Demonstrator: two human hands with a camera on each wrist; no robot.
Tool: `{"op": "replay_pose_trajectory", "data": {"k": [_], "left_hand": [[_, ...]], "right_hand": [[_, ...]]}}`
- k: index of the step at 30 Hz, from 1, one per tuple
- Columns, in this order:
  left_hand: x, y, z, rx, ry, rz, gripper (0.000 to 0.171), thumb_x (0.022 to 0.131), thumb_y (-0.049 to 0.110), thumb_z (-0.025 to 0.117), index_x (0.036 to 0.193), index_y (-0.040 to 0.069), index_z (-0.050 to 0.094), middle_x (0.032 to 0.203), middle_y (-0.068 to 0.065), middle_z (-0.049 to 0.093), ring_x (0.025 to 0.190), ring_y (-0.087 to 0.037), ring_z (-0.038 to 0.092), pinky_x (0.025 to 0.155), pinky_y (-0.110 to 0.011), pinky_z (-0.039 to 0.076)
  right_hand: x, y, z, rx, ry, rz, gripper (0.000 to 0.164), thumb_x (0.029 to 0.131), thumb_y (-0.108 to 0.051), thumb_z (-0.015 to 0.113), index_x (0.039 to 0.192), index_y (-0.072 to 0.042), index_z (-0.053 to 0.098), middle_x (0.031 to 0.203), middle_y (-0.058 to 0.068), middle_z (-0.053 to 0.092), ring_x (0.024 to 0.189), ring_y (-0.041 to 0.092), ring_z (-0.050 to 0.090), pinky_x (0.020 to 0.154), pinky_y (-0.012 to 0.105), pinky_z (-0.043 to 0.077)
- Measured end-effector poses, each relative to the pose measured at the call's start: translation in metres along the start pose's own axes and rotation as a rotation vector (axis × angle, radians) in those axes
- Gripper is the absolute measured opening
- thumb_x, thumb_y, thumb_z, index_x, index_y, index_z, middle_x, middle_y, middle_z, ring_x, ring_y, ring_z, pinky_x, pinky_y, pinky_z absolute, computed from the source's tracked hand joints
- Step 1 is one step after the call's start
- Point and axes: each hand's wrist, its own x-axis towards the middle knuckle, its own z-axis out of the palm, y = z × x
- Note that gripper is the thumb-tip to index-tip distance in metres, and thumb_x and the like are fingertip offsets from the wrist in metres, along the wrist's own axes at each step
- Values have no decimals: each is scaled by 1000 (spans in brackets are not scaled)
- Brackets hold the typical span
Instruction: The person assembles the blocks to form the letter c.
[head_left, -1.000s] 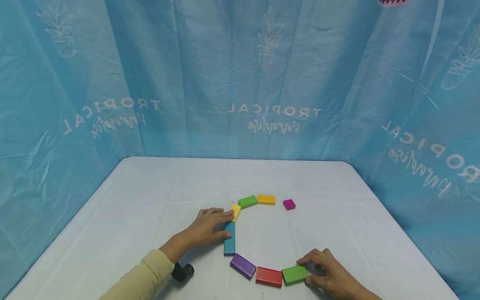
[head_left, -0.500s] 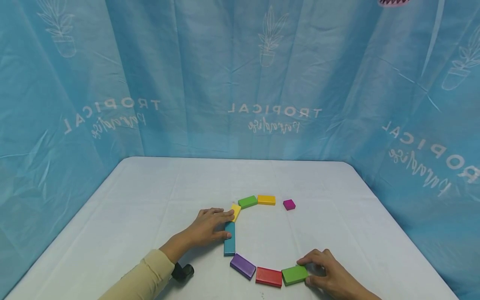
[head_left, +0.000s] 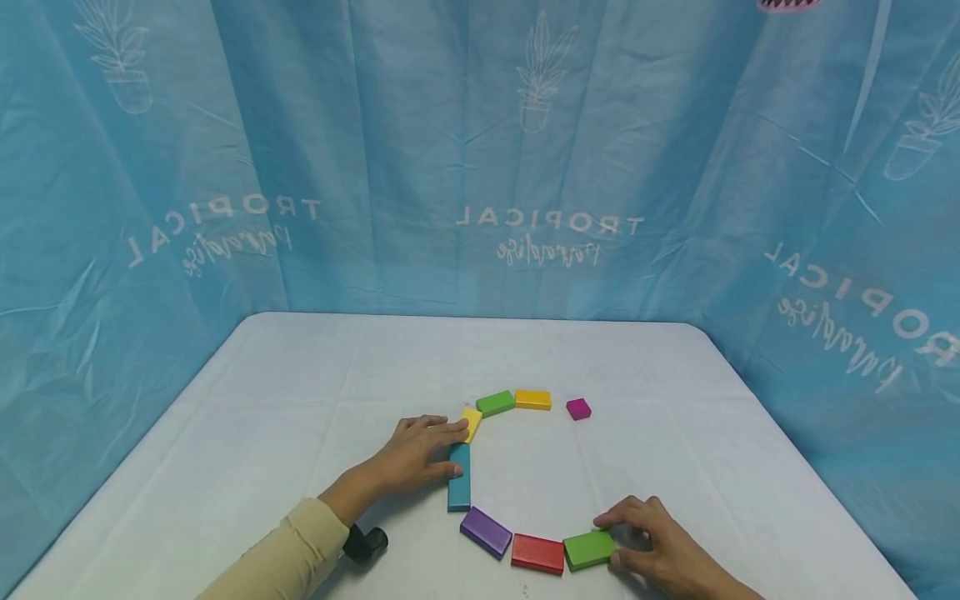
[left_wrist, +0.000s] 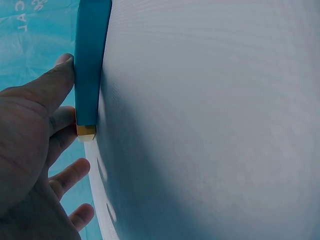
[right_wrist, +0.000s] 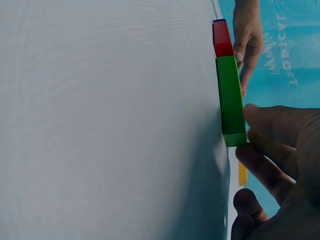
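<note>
My left hand [head_left: 412, 457] lies over the left side of a curved row of blocks, thumb on the long blue block [head_left: 459, 492] and fingertips on the yellow block [head_left: 472, 422], fingers extended. In the left wrist view the thumb meets the blue block [left_wrist: 92, 65]. At the row's near right end my right hand [head_left: 663, 548] pinches the right end of a green block [head_left: 588, 550] between thumb and fingers. The right wrist view has the thumb against this green block [right_wrist: 230, 95], fingertips at its end. A red block [head_left: 537, 553] and a purple block [head_left: 486, 532] adjoin it.
Another green block [head_left: 496, 404] and an orange-yellow block [head_left: 533, 400] continue the row at the back. A small magenta block [head_left: 578, 408] sits apart to their right. Under the left wrist is a black device [head_left: 366, 546]. Blue curtains [head_left: 480, 167] surround the white table [head_left: 300, 375].
</note>
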Motion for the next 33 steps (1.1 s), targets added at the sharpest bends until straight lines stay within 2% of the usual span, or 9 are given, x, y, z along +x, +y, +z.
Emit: {"op": "replay_pose_trajectory", "data": {"k": [7, 14, 17, 24, 33], "left_hand": [[0, -1, 1, 5, -1, -2, 62, 87, 42, 68, 139, 13, 52, 146, 0, 45, 134, -30, 35, 103, -56, 24], [0, -1, 1, 0, -3, 2, 62, 88, 42, 68, 140, 13, 52, 146, 0, 45, 134, -31, 35, 103, -56, 23], [0, -2, 1, -1, 0, 5, 62, 88, 42, 68, 139, 12, 52, 146, 0, 46, 134, -31, 36, 103, -56, 24], [0, -3, 1, -1, 0, 12, 62, 88, 43, 68, 139, 12, 53, 146, 0, 46, 134, -31, 36, 102, -57, 24], [0, -1, 0, -18, -1, 14, 61, 88, 41, 68, 138, 11, 53, 145, -1, 46, 134, -32, 35, 102, -57, 24]], "right_hand": [[2, -7, -7, -36, 73, -35, 35, 84, -24, 75, 118, -19, 65, 114, -3, 58, 99, 24, 43, 77, 27, 43], [10, -14, -16, -68, 197, -20, 33, 83, -20, 76, 115, -21, 67, 111, -7, 60, 100, 25, 44, 78, 37, 44], [19, -15, -20, -80, 237, -22, 31, 84, -17, 75, 114, -20, 67, 110, -6, 60, 99, 26, 45, 78, 40, 43], [44, -14, -29, -92, 303, -10, 30, 85, -16, 74, 114, -19, 68, 110, -8, 61, 100, 28, 47, 75, 36, 41], [80, -7, -36, -114, 350, -37, 32, 86, -15, 74, 117, -14, 66, 114, -1, 60, 103, 31, 47, 74, 35, 42]]}}
